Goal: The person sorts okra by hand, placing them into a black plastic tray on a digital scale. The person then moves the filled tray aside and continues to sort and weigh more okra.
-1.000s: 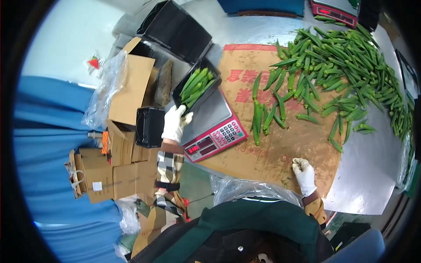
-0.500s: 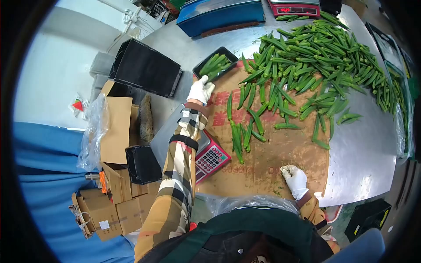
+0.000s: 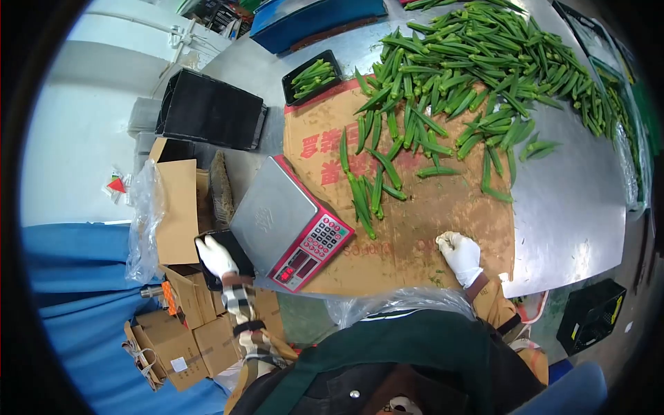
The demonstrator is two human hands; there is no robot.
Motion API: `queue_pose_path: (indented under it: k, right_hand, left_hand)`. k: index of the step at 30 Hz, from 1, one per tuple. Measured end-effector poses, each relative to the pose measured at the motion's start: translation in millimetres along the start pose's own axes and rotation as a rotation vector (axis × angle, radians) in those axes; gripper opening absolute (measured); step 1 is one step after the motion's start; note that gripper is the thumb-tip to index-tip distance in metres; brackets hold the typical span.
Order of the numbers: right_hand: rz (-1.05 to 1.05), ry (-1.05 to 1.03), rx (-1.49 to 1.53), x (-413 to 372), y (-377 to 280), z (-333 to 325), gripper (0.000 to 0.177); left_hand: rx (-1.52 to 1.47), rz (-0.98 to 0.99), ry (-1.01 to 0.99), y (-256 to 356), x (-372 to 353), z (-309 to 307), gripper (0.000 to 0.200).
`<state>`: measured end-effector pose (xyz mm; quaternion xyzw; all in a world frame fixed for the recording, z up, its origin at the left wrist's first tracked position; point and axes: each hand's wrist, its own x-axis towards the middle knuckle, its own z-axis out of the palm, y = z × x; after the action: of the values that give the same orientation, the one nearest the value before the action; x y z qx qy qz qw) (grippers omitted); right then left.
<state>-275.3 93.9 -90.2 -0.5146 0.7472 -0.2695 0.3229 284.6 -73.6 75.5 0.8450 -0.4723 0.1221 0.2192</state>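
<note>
My left hand (image 3: 218, 259), in a white glove, reaches over the small black tray (image 3: 242, 257) left of the scale. Its fingertips are bent at the tray's far-left rim and seem to grip it. My right hand (image 3: 462, 257), also gloved, rests on the cardboard sheet (image 3: 415, 214) with its fingers curled in; what they hold, if anything, is hidden. Loose okra (image 3: 477, 62) is heaped at the upper right, and several pods lie nearer on the cardboard. Another black tray (image 3: 289, 88) holds okra (image 3: 313, 77) at the cardboard's upper left corner.
A pink-edged digital scale (image 3: 273, 214) with a bare metal plate stands between my hands. Tall black stacked trays (image 3: 211, 111) lie at the upper left, above an open carton (image 3: 178, 207). A blue box (image 3: 318, 21) sits at the back of the metal table (image 3: 567, 228).
My left hand has let go of the okra-filled tray and come back down-left to the small black tray, uncovering the scale. My right hand stays on the cardboard. The view has shifted slightly.
</note>
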Motion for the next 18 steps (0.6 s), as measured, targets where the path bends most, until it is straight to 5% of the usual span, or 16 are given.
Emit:
queue_pose_path:
  k: [1, 2, 8, 10, 11, 12, 13, 15, 18]
  right_hand:
    - [-0.018, 0.026, -0.007, -1, -1, 0, 0.015]
    - [-0.024, 0.034, -0.018, -1, 1, 2, 0.014]
    - [-0.059, 0.048, -0.003, -1, 8, 8, 0.013]
    - [-0.053, 0.031, 0.009, -3, 7, 6, 0.013]
    - [-0.066, 0.036, 0.02, -3, 8, 7, 0.013]
    - [-0.076, 0.043, 0.032, -4, 8, 7, 0.013]
    - [-0.085, 0.049, 0.022, -5, 8, 8, 0.013]
    - [-0.1, 0.06, 0.0, -6, 9, 8, 0.014]
    - [-0.095, 0.064, 0.014, -6, 8, 8, 0.013]
  left_hand:
    - [0.052, 0.045, 0.07, -82, -1, 22, 0.052]
    - [-0.068, -0.03, -0.09, -101, -21, 9, 0.047]
    - [-0.56, -0.201, -0.087, -132, -27, -5, 0.029]
    - [-0.765, -0.484, -0.061, -128, -14, -8, 0.031]
    - [-0.554, -0.41, -0.029, -132, -10, -14, 0.035]
    - [-0.746, -0.418, 0.129, -142, -1, -7, 0.036]
    - [-0.589, -0.294, 0.256, -155, -1, -5, 0.034]
    - [-0.489, -0.12, 0.415, -95, -20, -31, 0.027]
    - [-0.542, 0.05, 0.207, -14, -66, -27, 0.024]
